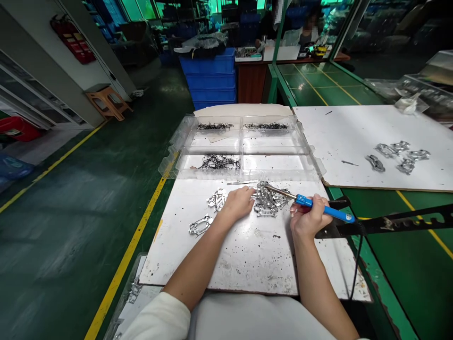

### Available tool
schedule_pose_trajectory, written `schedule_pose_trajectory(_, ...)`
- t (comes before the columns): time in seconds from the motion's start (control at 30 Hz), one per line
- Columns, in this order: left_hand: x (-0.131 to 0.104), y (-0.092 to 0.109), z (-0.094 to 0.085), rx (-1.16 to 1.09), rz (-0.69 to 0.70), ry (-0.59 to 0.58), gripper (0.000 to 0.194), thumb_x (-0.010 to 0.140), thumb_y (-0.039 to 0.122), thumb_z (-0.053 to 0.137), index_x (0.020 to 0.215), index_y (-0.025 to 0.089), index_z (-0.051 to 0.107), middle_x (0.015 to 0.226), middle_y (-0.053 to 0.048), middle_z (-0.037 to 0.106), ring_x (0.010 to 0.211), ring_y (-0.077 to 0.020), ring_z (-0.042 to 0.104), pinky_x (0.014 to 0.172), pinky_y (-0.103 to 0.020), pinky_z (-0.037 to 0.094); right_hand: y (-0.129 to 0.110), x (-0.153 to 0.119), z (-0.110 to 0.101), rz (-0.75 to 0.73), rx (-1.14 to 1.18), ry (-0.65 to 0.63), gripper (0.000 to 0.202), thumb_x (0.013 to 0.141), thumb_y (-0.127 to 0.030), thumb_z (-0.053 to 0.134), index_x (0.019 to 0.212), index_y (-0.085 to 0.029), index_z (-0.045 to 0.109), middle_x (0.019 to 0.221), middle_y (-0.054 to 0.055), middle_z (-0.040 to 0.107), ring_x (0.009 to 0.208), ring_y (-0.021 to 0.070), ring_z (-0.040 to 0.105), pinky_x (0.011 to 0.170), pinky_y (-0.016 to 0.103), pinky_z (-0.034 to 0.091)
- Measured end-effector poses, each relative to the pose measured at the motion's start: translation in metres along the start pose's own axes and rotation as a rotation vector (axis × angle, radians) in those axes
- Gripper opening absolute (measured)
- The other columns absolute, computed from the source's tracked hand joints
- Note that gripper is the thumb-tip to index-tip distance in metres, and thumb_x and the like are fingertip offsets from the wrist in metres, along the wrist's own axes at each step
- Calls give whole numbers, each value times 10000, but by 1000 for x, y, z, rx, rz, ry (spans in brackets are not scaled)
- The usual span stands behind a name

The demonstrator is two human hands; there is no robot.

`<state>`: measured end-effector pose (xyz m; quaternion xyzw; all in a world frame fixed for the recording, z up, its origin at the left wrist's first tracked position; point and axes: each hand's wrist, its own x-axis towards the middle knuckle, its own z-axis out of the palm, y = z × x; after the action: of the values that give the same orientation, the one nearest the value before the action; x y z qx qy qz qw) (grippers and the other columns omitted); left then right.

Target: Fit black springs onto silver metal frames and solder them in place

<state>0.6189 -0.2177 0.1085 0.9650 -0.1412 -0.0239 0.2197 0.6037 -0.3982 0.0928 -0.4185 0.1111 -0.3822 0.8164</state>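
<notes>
My right hand (308, 218) grips a blue-handled soldering iron (323, 208); its metal tip reaches left over a pile of shiny metal parts (268, 202) on a white work board (247, 255). My left hand (238, 203) rests palm-down on the board, its fingers touching the left edge of that pile. More metal parts lie left of this hand: one cluster (217, 199) close by and a single frame-shaped piece (200, 225) nearer the board's left edge.
A clear plastic compartment tray (242, 150) with dark wire bits stands behind the board. A second white board (354, 141) at right carries several metal parts (396, 157). Blue crates (210, 78), a wooden stool (108, 101) and another person at a far bench lie beyond. A black bar (396, 222) crosses at right.
</notes>
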Motion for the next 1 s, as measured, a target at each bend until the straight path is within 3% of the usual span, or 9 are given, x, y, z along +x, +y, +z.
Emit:
schedule_pose_trajectory(0.1,4,-4,16,-74,50,104,139,875,241,597,987,196,666,943,-90,670,892,-255,623,843,-355,467,0,1,-1,8,-2,12,326,753,-404,723,643,-217,480,490,-86,475,294,130,457,240,267,319)
schedule_pose_trajectory(0.17,3,-8,15,-129,66,188,71,841,253,653,883,196,647,871,-89,645,843,-266,605,825,-363,453,1,1,-2,20,-9,10,338,759,-423,726,658,-221,473,495,-88,464,301,128,460,244,267,327)
schedule_pose_trajectory(0.47,-7,-21,-31,-465,-32,339,239,849,351,687,741,213,524,735,-27,505,650,-177,440,603,-259,342,0,-1,-3,64,-1,-12,325,765,-404,715,682,-221,460,536,-85,478,331,114,464,260,261,351)
schedule_pose_trajectory(0.57,-6,-24,-30,-797,-60,291,353,899,485,608,722,208,479,676,-8,473,595,-146,411,534,-235,317,0,0,-4,58,15,-10,293,761,-379,711,681,-213,483,540,-81,496,325,119,464,256,266,349)
schedule_pose_trajectory(0.77,-11,-26,-7,-1653,-208,-4,442,870,593,592,726,195,462,560,59,383,415,-74,328,375,-190,269,2,4,-6,75,-1,-68,345,761,-395,718,650,-216,446,504,-89,467,313,115,457,251,254,343)
schedule_pose_trajectory(1.0,-15,-29,5,-1947,-211,-73,393,831,441,669,643,167,459,532,63,366,362,-52,324,289,-172,196,4,4,-9,104,-62,-161,337,761,-409,715,620,-205,487,507,-76,485,290,119,455,228,256,296)
